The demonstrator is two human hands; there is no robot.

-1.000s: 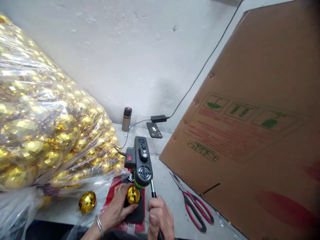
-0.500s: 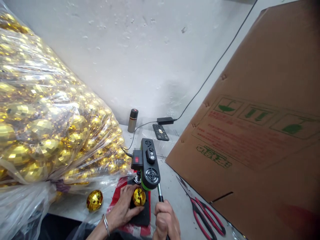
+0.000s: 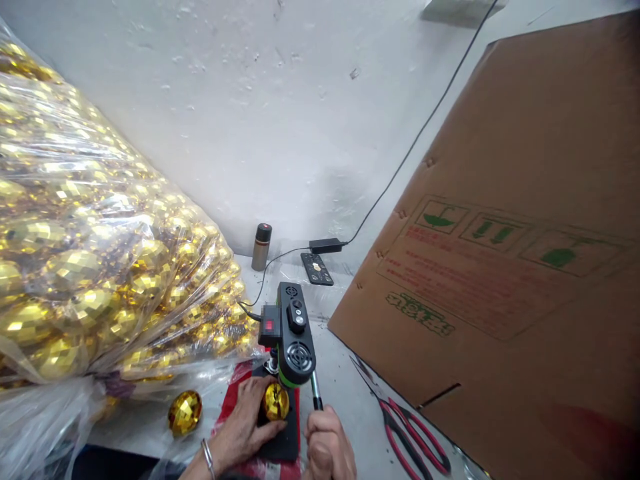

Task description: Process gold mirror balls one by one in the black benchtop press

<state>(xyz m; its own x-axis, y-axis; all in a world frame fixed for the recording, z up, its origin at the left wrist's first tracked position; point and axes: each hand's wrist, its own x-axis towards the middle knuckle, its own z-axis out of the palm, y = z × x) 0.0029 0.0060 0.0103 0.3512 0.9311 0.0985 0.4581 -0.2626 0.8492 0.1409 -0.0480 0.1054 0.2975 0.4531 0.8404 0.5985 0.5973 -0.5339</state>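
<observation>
1 ball (image 3: 277,402) at press (image 3: 294,327), bottom centre
Left hand (image 3: 245,421): fingers gripping ball; right hand (image 3: 330,441): fingers wrapped round lever (image 3: 316,392).

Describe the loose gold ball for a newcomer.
Find the big clear bag of gold balls on the left. Right of and below its tied neck, one faceted ball sits on the table. Unlike the bagged ones and the held ball in the left hand, it's loose.

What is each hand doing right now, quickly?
Left hand: curled around a gold ball, steadying it on the black base.
Right hand: closed, gripping the lever of the black machine.
</observation>
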